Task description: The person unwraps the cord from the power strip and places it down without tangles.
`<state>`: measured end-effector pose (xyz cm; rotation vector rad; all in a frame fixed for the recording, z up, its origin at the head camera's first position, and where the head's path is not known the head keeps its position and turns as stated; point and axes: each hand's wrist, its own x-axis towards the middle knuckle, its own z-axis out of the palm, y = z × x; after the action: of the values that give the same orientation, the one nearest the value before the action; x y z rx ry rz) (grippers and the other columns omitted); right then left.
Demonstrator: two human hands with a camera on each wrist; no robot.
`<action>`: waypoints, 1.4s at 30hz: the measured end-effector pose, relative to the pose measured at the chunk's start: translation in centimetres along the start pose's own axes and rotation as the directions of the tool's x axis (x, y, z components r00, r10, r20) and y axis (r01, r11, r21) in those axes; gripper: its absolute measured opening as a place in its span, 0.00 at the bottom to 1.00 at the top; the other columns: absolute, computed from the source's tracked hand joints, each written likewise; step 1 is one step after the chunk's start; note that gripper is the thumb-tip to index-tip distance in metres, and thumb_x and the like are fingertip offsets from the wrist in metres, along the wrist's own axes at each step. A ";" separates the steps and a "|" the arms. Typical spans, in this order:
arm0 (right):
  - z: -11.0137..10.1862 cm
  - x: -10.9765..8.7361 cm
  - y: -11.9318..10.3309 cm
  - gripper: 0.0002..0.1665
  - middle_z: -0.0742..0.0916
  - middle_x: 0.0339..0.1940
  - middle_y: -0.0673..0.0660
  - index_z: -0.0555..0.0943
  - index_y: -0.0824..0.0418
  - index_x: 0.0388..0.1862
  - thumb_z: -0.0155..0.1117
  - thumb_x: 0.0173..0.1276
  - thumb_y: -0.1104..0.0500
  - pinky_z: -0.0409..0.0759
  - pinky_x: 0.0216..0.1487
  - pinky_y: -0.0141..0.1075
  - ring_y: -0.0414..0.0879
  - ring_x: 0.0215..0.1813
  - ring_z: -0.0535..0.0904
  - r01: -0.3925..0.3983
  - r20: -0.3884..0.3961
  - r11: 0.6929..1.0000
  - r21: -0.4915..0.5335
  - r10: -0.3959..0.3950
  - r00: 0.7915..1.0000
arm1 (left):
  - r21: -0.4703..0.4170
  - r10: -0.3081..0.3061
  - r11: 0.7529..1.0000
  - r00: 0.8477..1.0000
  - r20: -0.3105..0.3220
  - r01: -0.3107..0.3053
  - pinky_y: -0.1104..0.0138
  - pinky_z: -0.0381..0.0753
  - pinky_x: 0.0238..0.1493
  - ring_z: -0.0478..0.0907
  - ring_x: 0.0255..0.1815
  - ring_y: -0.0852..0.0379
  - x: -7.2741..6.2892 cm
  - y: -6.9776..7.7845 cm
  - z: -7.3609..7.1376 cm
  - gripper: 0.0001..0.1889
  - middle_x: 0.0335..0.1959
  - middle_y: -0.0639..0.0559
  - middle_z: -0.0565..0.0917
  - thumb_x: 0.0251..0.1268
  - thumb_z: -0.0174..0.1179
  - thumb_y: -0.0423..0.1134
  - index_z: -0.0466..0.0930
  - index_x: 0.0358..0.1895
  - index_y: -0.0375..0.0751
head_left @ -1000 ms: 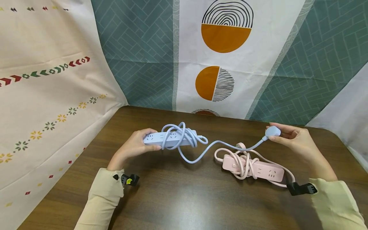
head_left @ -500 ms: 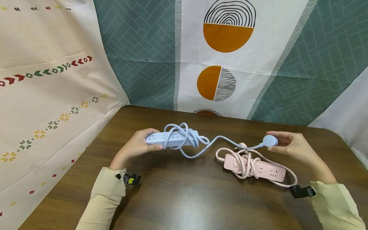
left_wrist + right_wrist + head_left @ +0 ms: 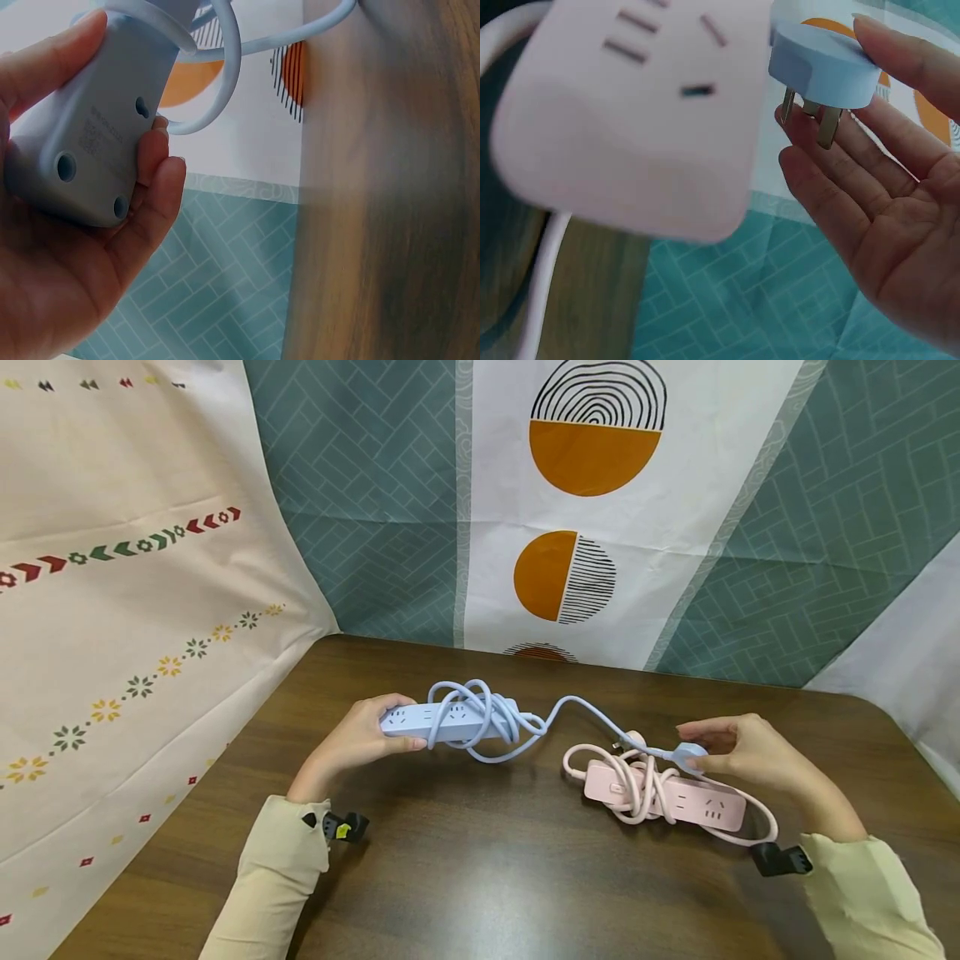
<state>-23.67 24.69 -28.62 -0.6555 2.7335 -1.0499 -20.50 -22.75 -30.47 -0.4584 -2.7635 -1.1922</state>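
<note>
My left hand (image 3: 360,733) grips one end of a light blue power strip (image 3: 405,719), thumb on the near side. Its underside with screw holes shows in the left wrist view, the strip (image 3: 97,120) between thumb and curled fingers. Blue cord (image 3: 480,710) is looped around its other end and runs right to a round plug (image 3: 688,756). My right hand (image 3: 742,747) is beside the plug, fingers spread. In the right wrist view the thumb touches the edge of the plug (image 3: 829,67), whose metal prongs point towards the loosely bent fingers.
A pink power strip (image 3: 708,806), wrapped in its own cord, lies on the brown wooden table (image 3: 465,860) just in front of the blue plug. Its pink plug (image 3: 633,740) is behind it. Patterned cloths (image 3: 360,527) hang at the back and left.
My right hand has come down and left with the blue plug, towards the pink strip, and its fingers have loosened around the plug. The blue cord has slackened. The left hand keeps its grip.
</note>
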 end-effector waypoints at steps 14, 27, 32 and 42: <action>1.2 1.5 -5.3 0.22 0.83 0.47 0.60 0.78 0.64 0.52 0.63 0.61 0.55 0.74 0.42 0.25 0.50 0.49 0.79 0.066 -0.045 0.997 -0.031 -0.068 0.997 | -0.007 -0.007 1.000 1.000 -0.003 0.007 0.63 0.68 0.36 0.71 0.33 0.55 0.2 0.3 0.1 0.24 0.33 0.48 0.79 0.43 0.71 0.41 0.77 0.45 0.35; 5.5 5.8 -8.1 0.21 0.83 0.47 0.62 0.77 0.67 0.53 0.62 0.62 0.59 0.75 0.34 0.30 0.46 0.46 0.80 0.048 -0.040 0.974 0.223 -0.040 0.998 | -0.006 -0.010 1.000 1.000 -0.001 0.010 0.63 0.68 0.36 0.71 0.33 0.55 0.2 0.2 0.3 0.25 0.33 0.48 0.79 0.43 0.71 0.42 0.77 0.46 0.35; 7.0 7.0 -8.2 0.21 0.81 0.50 0.65 0.75 0.70 0.54 0.60 0.63 0.62 0.77 0.42 0.30 0.49 0.49 0.79 0.051 -0.039 0.934 0.354 -0.040 0.998 | -0.001 -0.009 1.000 1.000 -0.009 0.009 0.63 0.68 0.36 0.71 0.33 0.55 0.1 0.1 0.1 0.25 0.33 0.48 0.79 0.43 0.71 0.41 0.77 0.46 0.35; 9.9 8.5 -8.3 0.24 0.73 0.57 0.74 0.66 0.78 0.59 0.53 0.66 0.67 0.71 0.54 0.42 0.42 0.48 0.79 -0.054 0.085 0.778 0.627 0.001 0.996 | -0.009 -0.002 1.000 1.000 -0.022 0.001 0.63 0.69 0.35 0.71 0.32 0.55 0.0 0.3 -0.5 0.24 0.32 0.47 0.79 0.43 0.71 0.42 0.77 0.45 0.36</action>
<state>-25.64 9.48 -30.28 -0.5160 2.0904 -1.7567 -20.43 -22.96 -29.89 -0.4416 -2.7416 -1.2031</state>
